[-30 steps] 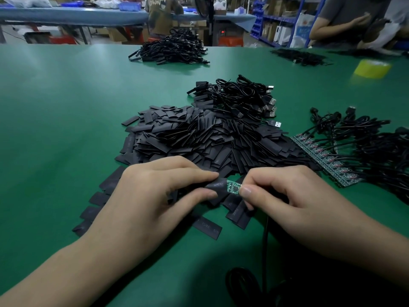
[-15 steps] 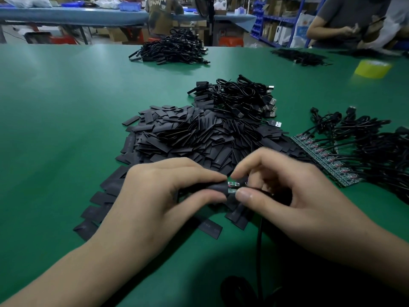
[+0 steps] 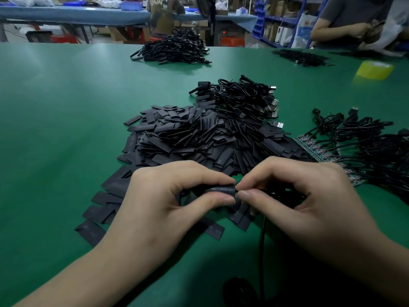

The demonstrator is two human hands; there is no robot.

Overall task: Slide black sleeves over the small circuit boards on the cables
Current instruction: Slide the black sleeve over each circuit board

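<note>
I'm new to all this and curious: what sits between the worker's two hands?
In the head view, a black sleeve, pinched by the left hand; the right hand pinches the cable at the sleeve's end.

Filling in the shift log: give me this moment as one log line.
left hand: pinches sleeve | right hand: pinches cable end at sleeve mouth | board: out of sight

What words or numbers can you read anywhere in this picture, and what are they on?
"OWN": back of the brown shirt behind the table; the line above it is unclear.
Faint print on the black sleeves: too blurred to read.
Blue print on the white bag: too blurred to read.
</note>
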